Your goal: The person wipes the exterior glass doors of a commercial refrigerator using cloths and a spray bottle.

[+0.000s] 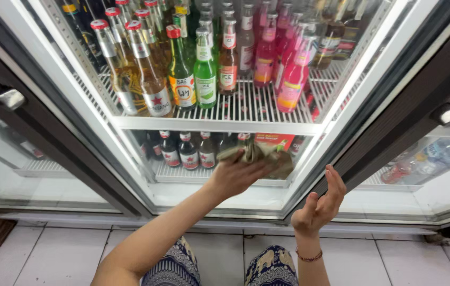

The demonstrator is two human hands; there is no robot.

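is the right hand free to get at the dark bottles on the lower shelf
Probably yes. The right hand is open and holds nothing, hovering by the open cooler's door frame. The dark bottles stand uncovered on the lower shelf, though the left hand wiping with a cloth crowds the way.

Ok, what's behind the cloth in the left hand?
The cloth in the left hand covers part of the lower shelf. Dark bottles stand left of it, a red pack above; whatever's directly behind is hidden.
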